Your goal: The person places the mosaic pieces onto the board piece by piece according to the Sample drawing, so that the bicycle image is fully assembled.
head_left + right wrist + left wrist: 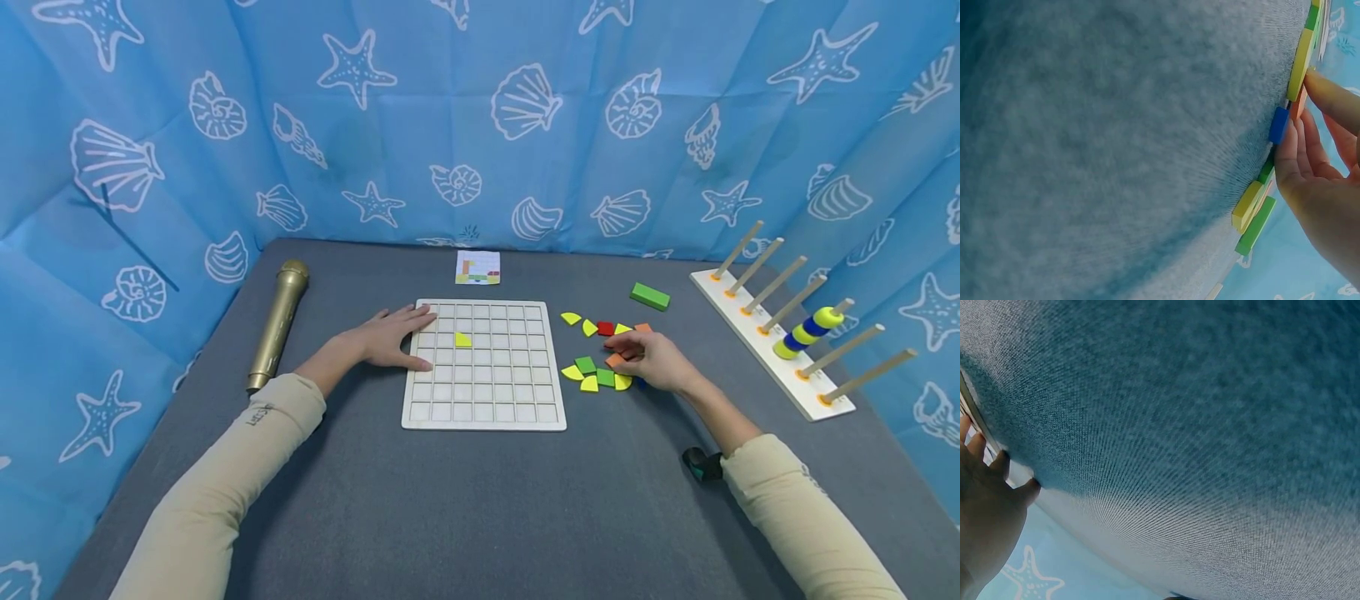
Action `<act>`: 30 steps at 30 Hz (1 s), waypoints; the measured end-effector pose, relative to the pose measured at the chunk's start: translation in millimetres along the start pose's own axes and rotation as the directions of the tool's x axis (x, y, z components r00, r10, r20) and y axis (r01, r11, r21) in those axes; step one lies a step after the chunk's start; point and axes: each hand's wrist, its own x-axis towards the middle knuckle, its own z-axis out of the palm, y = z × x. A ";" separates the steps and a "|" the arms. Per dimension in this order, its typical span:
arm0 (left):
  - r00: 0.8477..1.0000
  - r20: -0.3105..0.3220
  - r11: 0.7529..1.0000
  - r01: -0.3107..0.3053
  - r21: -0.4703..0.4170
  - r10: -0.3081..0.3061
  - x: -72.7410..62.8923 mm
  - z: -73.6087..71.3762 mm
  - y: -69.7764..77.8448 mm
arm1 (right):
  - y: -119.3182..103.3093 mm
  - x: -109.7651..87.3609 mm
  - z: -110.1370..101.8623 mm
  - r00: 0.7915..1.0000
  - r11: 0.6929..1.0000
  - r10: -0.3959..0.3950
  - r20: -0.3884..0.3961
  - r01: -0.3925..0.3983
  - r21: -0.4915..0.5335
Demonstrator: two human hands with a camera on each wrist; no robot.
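Head: right hand (651,362) nearer, pinching orange tile (615,360) right of grid board (483,423); left hand (392,337) spread on board's left edge. Left wrist: fingers splayed, nothing held. Right wrist: tile between thumb and fingertips, blue tile (1279,125) just beside; long axis unclear

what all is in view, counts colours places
Grid board: one, white, centre
Board tile: one, yellow, on board
Loose tiles: twelve or more, yellow, green, red, orange, blue, right of board
Long block: one, green, behind tiles
Pattern card: one, white, multicoloured print, behind board
Seven-peg rack: one, white, far right
Rings: about five, yellow and blue, on rack
Microphone: one, gold, left
Table: one, grey, beneath
Shell-print curtain: count unclear, blue, around table
Sleeves: two, cream, on arms
Unidentified object: one, black, by right sleeve
Left grip: one, bare, on board's left edge
Right grip: one, bare, pinching an orange tile
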 end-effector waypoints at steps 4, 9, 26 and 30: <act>1.000 0.002 1.000 0.001 0.004 -0.002 -0.1 0.0 0.1 | -0.5 0.5 -0.6 1.000 1.000 0.013 0.003 -0.012 -0.028; 1.000 0.004 1.000 0.005 0.003 -0.005 -0.3 -0.1 -0.1 | -1.0 -0.7 -2.7 0.999 0.998 0.048 -0.020 -0.049 -0.032; 1.000 0.000 1.000 0.000 0.004 0.000 0.0 0.6 -1.4 | -13.5 5.5 -7.9 0.964 0.941 0.265 -0.028 -0.252 0.224; 1.000 0.000 1.000 -0.001 0.005 0.001 0.4 0.6 -1.9 | -22.0 10.9 -5.1 0.954 0.897 0.299 0.006 -0.284 0.339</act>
